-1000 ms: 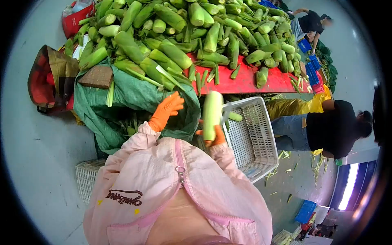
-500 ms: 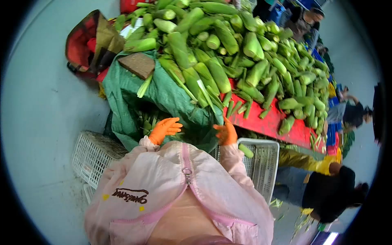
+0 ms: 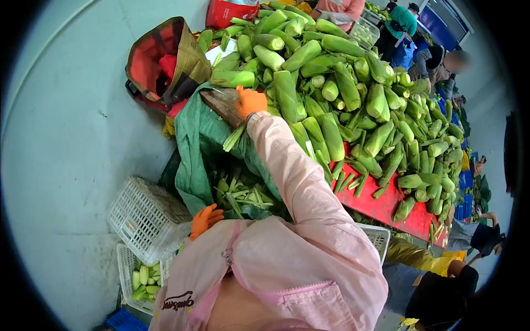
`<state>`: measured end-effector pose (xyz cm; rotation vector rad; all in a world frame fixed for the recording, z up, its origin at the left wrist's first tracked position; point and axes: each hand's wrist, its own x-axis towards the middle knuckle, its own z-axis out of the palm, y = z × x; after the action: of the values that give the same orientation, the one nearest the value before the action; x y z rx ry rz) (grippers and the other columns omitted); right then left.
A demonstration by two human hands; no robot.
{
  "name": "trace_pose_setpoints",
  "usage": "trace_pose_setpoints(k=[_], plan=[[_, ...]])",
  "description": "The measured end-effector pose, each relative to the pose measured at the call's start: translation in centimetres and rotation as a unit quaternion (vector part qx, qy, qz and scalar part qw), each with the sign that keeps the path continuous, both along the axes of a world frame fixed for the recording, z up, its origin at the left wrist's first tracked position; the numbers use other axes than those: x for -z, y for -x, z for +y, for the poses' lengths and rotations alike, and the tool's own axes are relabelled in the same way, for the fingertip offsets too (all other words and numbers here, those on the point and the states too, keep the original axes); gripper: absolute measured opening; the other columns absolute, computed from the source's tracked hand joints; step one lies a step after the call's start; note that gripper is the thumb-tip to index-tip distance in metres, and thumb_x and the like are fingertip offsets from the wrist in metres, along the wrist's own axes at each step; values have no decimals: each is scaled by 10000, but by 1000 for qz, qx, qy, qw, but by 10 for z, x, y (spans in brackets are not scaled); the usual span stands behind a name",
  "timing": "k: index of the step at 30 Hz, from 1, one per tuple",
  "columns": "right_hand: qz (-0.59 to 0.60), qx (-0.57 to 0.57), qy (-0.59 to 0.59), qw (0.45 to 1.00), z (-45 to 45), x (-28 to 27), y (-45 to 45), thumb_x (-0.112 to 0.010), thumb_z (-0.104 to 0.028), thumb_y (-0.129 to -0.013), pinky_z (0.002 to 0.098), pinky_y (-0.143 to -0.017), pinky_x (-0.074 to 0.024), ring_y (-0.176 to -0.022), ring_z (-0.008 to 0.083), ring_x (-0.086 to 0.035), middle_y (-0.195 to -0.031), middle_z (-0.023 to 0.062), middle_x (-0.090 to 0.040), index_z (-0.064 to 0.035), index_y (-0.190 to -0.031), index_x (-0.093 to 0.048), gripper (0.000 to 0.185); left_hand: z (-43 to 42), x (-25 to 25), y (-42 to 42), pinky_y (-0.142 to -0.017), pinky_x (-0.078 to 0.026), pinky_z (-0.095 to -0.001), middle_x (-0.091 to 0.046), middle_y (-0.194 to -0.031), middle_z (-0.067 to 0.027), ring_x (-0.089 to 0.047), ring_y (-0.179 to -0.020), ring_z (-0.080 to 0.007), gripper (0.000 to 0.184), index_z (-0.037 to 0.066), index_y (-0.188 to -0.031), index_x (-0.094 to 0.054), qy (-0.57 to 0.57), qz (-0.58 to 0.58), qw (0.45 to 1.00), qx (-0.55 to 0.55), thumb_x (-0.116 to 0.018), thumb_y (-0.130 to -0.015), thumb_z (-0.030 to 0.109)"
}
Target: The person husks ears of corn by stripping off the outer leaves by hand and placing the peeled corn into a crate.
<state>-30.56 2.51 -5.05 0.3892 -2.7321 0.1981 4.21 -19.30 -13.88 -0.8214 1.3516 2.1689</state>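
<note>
Because the block (image 3: 221, 105) sat on the bag's (image 3: 189, 157) soft rim by piled corn (image 3: 286, 96), R hand (image 3: 252, 102) pressure (grip part-curled, can't tell w/ what) could've tipped it, while L hand (image 3: 205, 219) was half-open, apparently empty.

A red tabletop (image 3: 381, 205) shows toward four o'clock; green corn ears (image 3: 345, 88) heap over it from twelve to four, with stalk pieces (image 3: 360, 186) toward three.
</note>
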Motion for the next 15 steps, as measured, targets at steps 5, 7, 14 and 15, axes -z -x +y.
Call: trace_pose_setpoints(k=[5, 7, 14, 15], plan=[[168, 23, 180, 969, 81, -33, -27, -683, -303, -781, 418, -862, -488, -1010, 318, -627, -1125, 117, -656, -95, -1271, -557, 547, -8, 3, 6, -905, -503, -380, -616, -1227, -162, -617, -1031, -249, 528, 57, -1318, -524, 0, -10, 1000, 3, -589, -931, 410], [210, 101, 192, 953, 150, -18, -42, -701, -324, -777, 390, -937, -469, -1105, 322, -601, -1235, 143, -621, -88, -1324, -521, 622, -8, 2, 14, -890, -490, -354, -640, -1194, -143, -631, -1000, -227, 526, 57, -1306, -540, 23, 23, 999, 29, -583, -929, 421], [-168, 353, 279, 877, 275, 20, -127, -737, -541, -703, 398, -1012, -413, -1224, 379, -522, -1352, 223, -529, -71, -1475, -320, 995, 26, -18, 44, -853, -473, -317, -679, -1131, -99, -648, -968, -184, 475, 95, -1250, -595, 92, 23, 988, 120, -565, -930, 445], [-156, 377, 263, 874, 276, 24, -126, -750, -538, -691, 392, -987, -432, -1188, 367, -556, -1306, 212, -571, -76, -1464, -354, 983, 32, -20, 45, -850, -473, -316, -677, -1139, -99, -648, -982, -188, 475, 98, -1244, -598, 90, 32, 985, 145, -568, -927, 451]])
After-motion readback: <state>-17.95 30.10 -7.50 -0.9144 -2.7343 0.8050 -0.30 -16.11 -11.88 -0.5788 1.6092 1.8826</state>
